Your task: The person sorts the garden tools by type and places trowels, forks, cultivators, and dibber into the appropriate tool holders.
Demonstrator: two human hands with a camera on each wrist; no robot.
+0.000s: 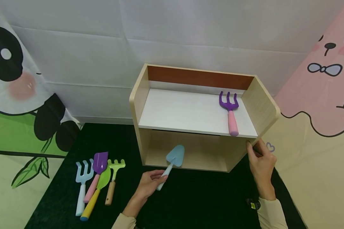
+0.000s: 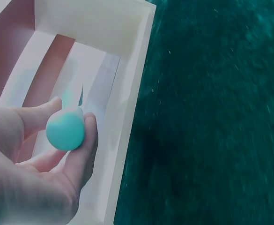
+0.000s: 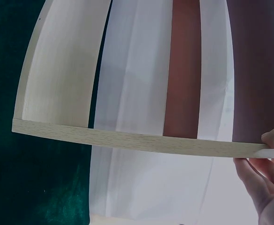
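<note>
A light blue toy trowel is gripped by its handle in my left hand, its blade pointing into the lower compartment of the wooden shelf. In the left wrist view the rounded handle end of the trowel sits between thumb and fingers. My right hand pinches the front edge of the shelf's right side panel, thumb on one face and fingers on the other. On the white upper board lies a purple hand fork with a pink handle.
Left on the dark green cloth lie a light blue fork, a purple shovel with a pink handle, a green trowel with a yellow handle, and a green rake. A white sheet hangs behind the shelf.
</note>
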